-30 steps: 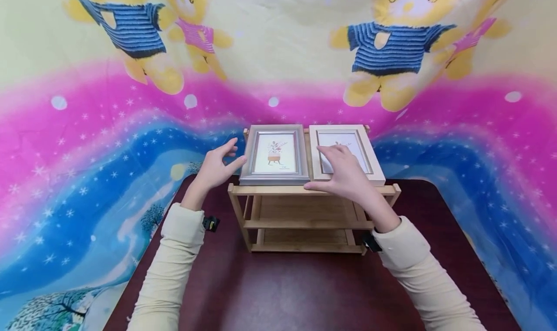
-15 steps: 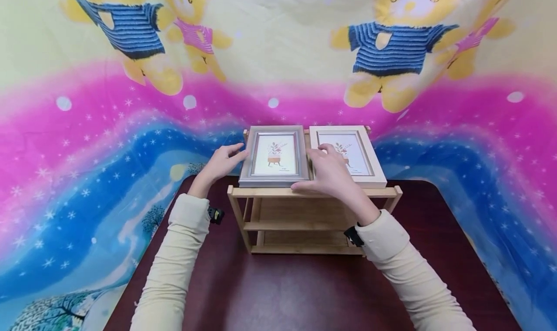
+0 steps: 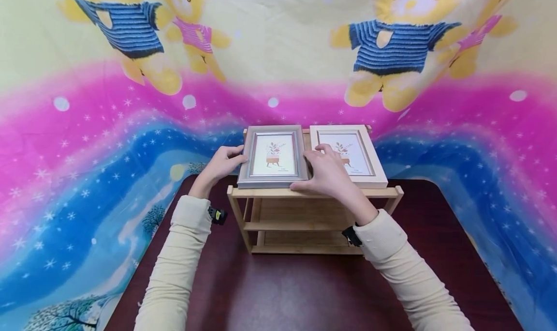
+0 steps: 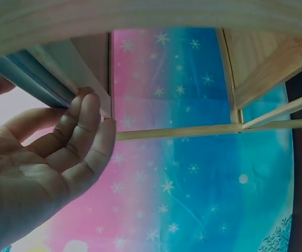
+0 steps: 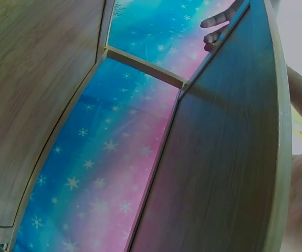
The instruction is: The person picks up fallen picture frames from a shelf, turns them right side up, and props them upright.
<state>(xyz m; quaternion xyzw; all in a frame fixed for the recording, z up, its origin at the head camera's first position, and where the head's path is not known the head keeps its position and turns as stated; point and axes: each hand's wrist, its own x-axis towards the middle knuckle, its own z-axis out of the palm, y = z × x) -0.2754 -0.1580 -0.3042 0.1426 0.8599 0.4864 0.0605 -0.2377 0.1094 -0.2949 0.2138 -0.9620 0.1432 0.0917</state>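
Note:
A silver-grey picture frame (image 3: 269,149) lies face up on the left of the top tier of a small wooden rack (image 3: 300,192). My left hand (image 3: 221,164) pinches its left edge with thumb and fingers. In the left wrist view the fingers of my left hand (image 4: 61,147) curl by the grey frame's edge (image 4: 35,79). My right hand (image 3: 327,170) holds the same frame by its right edge, the thumb at the near right corner. A white picture frame (image 3: 348,149) lies to the right, partly covered by that hand.
The rack's lower shelves (image 3: 300,212) are below the frames. It stands on a dark red-brown table (image 3: 287,292). A curtain with printed bears (image 3: 387,45) hangs behind and at both sides.
Both hands have come in to the grey frame, the right one moving left off the white frame. The grey frame has shifted slightly to the left.

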